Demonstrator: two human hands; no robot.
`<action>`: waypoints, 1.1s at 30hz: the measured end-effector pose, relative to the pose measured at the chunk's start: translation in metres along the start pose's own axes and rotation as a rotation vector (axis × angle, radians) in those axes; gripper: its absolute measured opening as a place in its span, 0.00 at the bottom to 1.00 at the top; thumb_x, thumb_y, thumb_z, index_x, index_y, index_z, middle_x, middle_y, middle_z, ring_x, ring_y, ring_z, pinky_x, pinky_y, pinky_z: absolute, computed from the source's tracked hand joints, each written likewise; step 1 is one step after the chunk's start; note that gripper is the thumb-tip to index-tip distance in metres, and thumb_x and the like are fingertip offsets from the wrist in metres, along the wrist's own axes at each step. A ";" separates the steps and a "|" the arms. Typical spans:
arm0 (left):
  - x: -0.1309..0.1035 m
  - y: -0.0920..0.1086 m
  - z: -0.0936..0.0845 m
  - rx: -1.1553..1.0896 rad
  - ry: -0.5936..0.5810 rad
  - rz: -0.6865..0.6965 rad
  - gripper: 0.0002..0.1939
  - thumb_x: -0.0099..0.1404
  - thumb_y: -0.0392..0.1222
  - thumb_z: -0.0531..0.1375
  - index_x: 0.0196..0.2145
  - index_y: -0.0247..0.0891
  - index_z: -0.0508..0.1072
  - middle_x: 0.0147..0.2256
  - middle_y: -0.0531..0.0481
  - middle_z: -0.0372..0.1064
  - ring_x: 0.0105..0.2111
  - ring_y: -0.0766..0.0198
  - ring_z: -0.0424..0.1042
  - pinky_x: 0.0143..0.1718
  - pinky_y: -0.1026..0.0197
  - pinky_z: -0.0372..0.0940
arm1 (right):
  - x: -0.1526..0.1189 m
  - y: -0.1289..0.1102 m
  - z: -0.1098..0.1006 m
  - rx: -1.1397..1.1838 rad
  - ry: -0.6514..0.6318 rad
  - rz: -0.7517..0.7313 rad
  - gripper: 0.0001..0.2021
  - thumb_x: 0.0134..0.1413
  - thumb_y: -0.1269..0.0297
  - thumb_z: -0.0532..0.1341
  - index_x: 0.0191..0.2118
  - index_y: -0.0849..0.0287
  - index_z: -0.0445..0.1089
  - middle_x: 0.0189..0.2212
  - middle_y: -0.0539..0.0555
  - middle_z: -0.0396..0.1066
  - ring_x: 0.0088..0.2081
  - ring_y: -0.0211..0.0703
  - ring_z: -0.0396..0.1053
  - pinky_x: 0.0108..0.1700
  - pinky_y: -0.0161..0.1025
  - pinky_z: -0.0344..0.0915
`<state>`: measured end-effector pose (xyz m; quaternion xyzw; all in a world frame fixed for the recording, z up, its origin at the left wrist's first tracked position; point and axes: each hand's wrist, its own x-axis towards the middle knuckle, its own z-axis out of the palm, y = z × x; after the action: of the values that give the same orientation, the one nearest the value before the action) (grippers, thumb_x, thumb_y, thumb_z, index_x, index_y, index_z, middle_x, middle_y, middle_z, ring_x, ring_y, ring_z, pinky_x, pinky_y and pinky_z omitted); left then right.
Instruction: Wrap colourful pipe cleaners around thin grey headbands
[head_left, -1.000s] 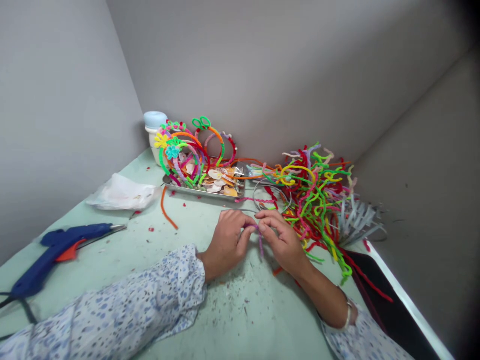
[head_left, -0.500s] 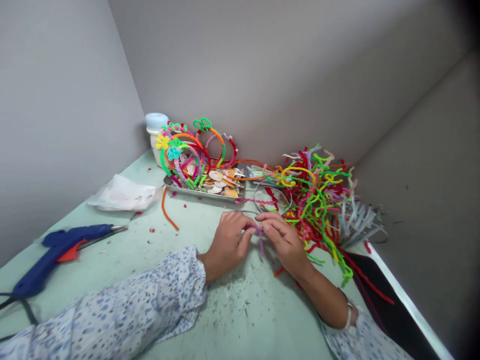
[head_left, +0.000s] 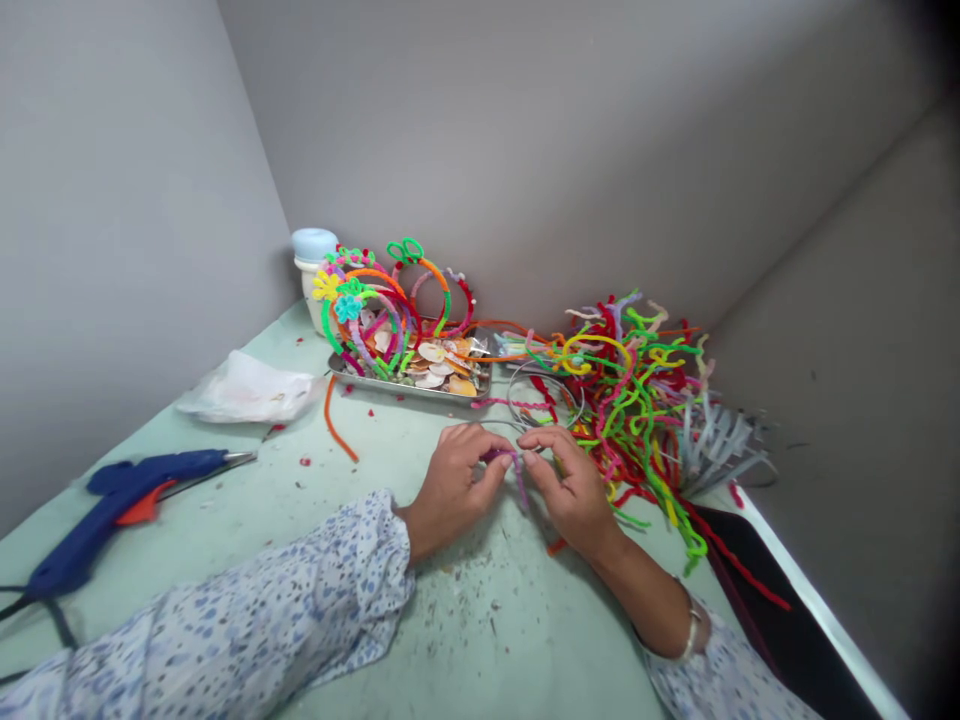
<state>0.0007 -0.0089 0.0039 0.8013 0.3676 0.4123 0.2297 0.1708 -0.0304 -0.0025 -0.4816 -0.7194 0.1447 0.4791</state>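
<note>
My left hand (head_left: 461, 480) pinches a purple pipe cleaner (head_left: 519, 482) between thumb and forefinger, and one end of it hangs down toward the table. Just right of it, my right hand (head_left: 570, 490) has its thumb and forefinger slightly apart, with the tips beside the pipe cleaner. Behind the fingers runs a thin grey strip (head_left: 495, 422), partly hidden by the hands. Thin metal hoops (head_left: 517, 395) lie beyond my right hand. A large heap of coloured pipe cleaners (head_left: 637, 400) spreads to its right.
A metal tray (head_left: 405, 388) holds shell-like pieces, with decorated headbands (head_left: 375, 320) on it. A lidded cup (head_left: 313, 265) stands behind. At left are a white plastic bag (head_left: 251, 388) and a blue glue gun (head_left: 142, 490). Grey strips (head_left: 724, 445) and a black panel (head_left: 757, 580) are right.
My right fingertips have parted and moved slightly away from the purple pipe cleaner. My left hand stays almost in place, still pinching it.
</note>
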 end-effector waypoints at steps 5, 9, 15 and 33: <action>0.000 -0.001 -0.001 0.005 0.009 -0.015 0.08 0.67 0.40 0.52 0.35 0.39 0.70 0.32 0.50 0.68 0.37 0.60 0.66 0.44 0.55 0.58 | -0.001 -0.001 -0.001 -0.075 0.024 -0.057 0.07 0.57 0.68 0.55 0.42 0.54 0.65 0.39 0.55 0.68 0.44 0.47 0.66 0.48 0.47 0.62; 0.000 -0.002 0.000 -0.006 0.012 -0.026 0.07 0.67 0.39 0.52 0.35 0.39 0.69 0.32 0.50 0.67 0.38 0.60 0.65 0.44 0.56 0.58 | 0.000 -0.001 0.000 -0.147 0.034 -0.143 0.08 0.56 0.70 0.57 0.42 0.54 0.65 0.39 0.55 0.69 0.44 0.48 0.66 0.47 0.48 0.63; -0.002 -0.005 0.001 -0.024 -0.002 -0.039 0.09 0.68 0.40 0.50 0.36 0.38 0.69 0.33 0.50 0.66 0.38 0.60 0.64 0.44 0.56 0.57 | 0.002 0.003 0.003 -0.228 0.048 -0.218 0.08 0.54 0.70 0.59 0.41 0.54 0.66 0.37 0.54 0.70 0.42 0.48 0.67 0.45 0.49 0.64; -0.002 -0.003 0.002 -0.063 -0.018 -0.033 0.07 0.67 0.39 0.52 0.35 0.38 0.69 0.33 0.51 0.67 0.38 0.62 0.64 0.44 0.58 0.56 | 0.003 0.010 0.001 -0.213 0.038 -0.269 0.06 0.54 0.69 0.61 0.39 0.53 0.69 0.34 0.53 0.72 0.39 0.46 0.67 0.42 0.46 0.64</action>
<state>0.0005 -0.0083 -0.0005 0.7912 0.3654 0.4128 0.2648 0.1748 -0.0230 -0.0083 -0.4315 -0.7795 -0.0069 0.4540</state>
